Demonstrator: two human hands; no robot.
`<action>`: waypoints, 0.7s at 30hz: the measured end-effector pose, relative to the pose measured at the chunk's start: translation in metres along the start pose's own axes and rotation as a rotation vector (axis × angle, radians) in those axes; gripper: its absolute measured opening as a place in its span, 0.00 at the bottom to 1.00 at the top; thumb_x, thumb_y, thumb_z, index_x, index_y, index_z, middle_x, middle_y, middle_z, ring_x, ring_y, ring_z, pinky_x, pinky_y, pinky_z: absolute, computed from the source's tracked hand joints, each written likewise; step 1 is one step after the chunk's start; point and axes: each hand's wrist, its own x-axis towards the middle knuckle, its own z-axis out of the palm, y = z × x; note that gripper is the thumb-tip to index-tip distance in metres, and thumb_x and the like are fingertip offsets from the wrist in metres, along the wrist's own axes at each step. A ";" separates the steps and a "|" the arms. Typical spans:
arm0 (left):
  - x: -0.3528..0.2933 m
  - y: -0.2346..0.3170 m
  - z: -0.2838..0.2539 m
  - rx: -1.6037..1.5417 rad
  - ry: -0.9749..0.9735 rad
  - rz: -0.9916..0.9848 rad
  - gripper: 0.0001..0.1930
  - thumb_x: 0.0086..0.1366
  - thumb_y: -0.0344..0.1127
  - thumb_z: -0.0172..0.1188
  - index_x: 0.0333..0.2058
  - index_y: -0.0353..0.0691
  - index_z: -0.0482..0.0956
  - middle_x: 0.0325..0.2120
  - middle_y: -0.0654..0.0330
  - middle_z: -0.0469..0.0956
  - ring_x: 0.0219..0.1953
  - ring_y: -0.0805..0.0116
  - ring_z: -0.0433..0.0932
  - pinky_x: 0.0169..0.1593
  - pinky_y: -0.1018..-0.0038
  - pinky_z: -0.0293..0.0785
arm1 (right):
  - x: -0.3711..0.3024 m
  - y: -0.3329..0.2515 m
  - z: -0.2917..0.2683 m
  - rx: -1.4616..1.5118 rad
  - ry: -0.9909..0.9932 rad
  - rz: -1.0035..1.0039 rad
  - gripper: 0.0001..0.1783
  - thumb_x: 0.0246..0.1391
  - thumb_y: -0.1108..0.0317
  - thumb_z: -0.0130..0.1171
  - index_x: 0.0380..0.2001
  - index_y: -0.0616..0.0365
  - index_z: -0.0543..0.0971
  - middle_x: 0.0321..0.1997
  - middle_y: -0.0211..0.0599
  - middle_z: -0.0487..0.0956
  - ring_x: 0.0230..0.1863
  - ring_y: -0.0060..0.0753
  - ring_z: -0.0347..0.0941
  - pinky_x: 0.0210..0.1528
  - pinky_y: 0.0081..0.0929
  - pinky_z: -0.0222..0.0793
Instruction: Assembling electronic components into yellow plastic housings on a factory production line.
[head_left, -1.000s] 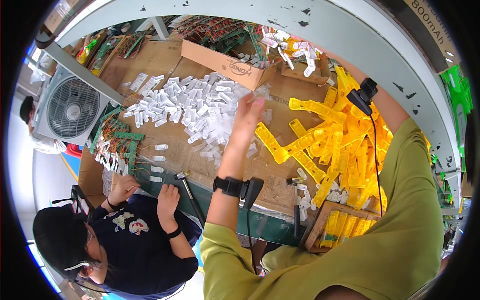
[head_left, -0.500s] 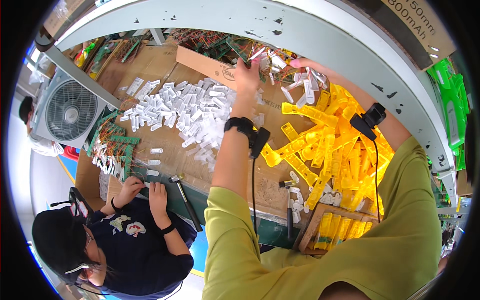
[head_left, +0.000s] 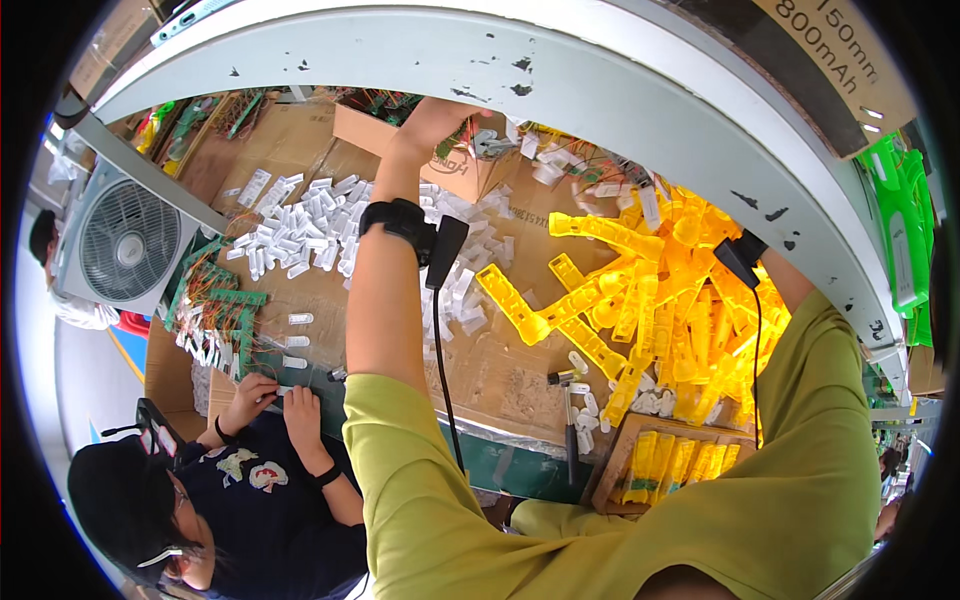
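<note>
left fingers shifted left over cardboard box, right fingers now hidden behind grey beam

White pieces among thin coloured wires form a tangle just right of the brown cardboard box.

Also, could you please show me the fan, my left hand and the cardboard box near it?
Fan (head_left: 129, 243): head view, middle of grille.
Left hand (head_left: 433, 120): head view, back of hand.
Cardboard box (head_left: 458, 176): head view, front wall.
</note>
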 end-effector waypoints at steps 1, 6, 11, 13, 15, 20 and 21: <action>0.004 -0.007 0.000 0.001 0.002 -0.003 0.13 0.50 0.40 0.60 0.30 0.36 0.77 0.21 0.60 0.76 0.18 0.74 0.70 0.21 0.76 0.67 | -0.003 0.001 0.001 0.014 0.000 0.006 0.23 0.48 0.59 0.50 0.43 0.65 0.68 0.34 0.47 0.75 0.31 0.39 0.72 0.33 0.29 0.69; 0.004 -0.002 0.006 -0.117 -0.051 -0.291 0.14 0.53 0.44 0.57 0.28 0.38 0.76 0.19 0.64 0.71 0.18 0.77 0.67 0.20 0.80 0.63 | -0.027 0.005 0.001 0.077 0.017 0.039 0.23 0.48 0.59 0.50 0.42 0.65 0.68 0.34 0.47 0.75 0.31 0.39 0.72 0.33 0.29 0.69; -0.009 -0.005 -0.005 -0.169 -0.240 -0.316 0.19 0.56 0.49 0.54 0.31 0.37 0.77 0.18 0.67 0.68 0.17 0.78 0.64 0.21 0.82 0.62 | -0.049 0.007 0.004 0.143 0.022 0.068 0.22 0.47 0.59 0.50 0.42 0.64 0.69 0.33 0.47 0.75 0.30 0.39 0.72 0.32 0.29 0.69; -0.010 -0.020 -0.004 -0.186 -0.208 -0.320 0.20 0.56 0.50 0.53 0.31 0.37 0.77 0.18 0.67 0.68 0.17 0.77 0.65 0.21 0.81 0.62 | -0.059 0.006 0.006 0.170 0.025 0.075 0.22 0.47 0.59 0.50 0.42 0.64 0.69 0.33 0.47 0.75 0.30 0.39 0.72 0.32 0.29 0.69; -0.008 -0.029 -0.003 -0.206 -0.182 -0.321 0.21 0.57 0.51 0.52 0.31 0.36 0.77 0.18 0.67 0.68 0.18 0.77 0.66 0.21 0.81 0.62 | -0.070 0.005 0.006 0.195 0.034 0.082 0.22 0.47 0.59 0.50 0.42 0.64 0.69 0.33 0.47 0.75 0.30 0.39 0.72 0.32 0.29 0.69; 0.018 -0.024 0.004 -0.223 0.054 -0.326 0.16 0.58 0.44 0.49 0.30 0.35 0.76 0.20 0.63 0.72 0.20 0.75 0.71 0.21 0.78 0.65 | -0.105 0.003 0.002 0.250 0.078 0.101 0.21 0.47 0.59 0.50 0.41 0.64 0.69 0.33 0.47 0.75 0.30 0.39 0.73 0.32 0.28 0.69; 0.017 -0.026 -0.002 -0.217 0.062 -0.325 0.16 0.58 0.44 0.49 0.30 0.35 0.76 0.20 0.63 0.72 0.20 0.75 0.71 0.21 0.78 0.65 | -0.109 0.001 0.007 0.265 0.072 0.101 0.21 0.47 0.59 0.50 0.41 0.64 0.69 0.33 0.47 0.75 0.29 0.39 0.73 0.32 0.28 0.69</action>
